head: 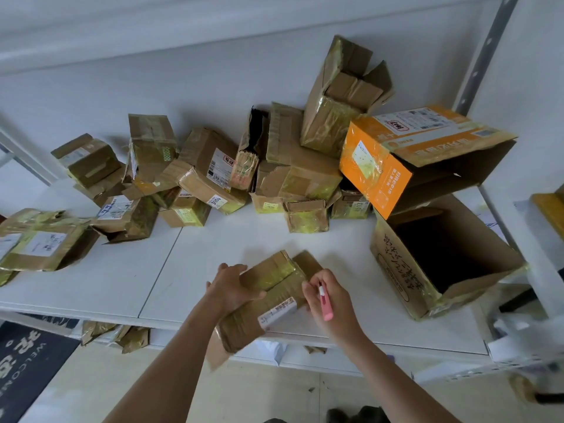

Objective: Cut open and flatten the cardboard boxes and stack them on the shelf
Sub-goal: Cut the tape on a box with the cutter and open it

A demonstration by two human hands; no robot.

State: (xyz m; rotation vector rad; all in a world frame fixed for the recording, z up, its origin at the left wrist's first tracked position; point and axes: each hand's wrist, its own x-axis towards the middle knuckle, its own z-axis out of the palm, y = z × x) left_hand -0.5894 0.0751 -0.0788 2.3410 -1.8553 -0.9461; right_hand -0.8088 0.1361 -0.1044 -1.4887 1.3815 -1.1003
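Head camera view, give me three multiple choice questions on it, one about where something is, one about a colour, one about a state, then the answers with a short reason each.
1. Where is the orange box?
A. on the floor mat
B. at the right of the shelf, resting on the big open box
C. under the left hand

2. What colour is the cutter in the right hand?
A. pink
B. black
C. green

3. What state is the small box at the shelf's front edge in?
A. lying flat in a stack
B. untouched among the pile
C. gripped by the left hand

Answers: 1 B, it leans on the open box's far rim. 2 A, a pink body with a white tip shows between the fingers. 3 C, the fingers curl over its taped end.
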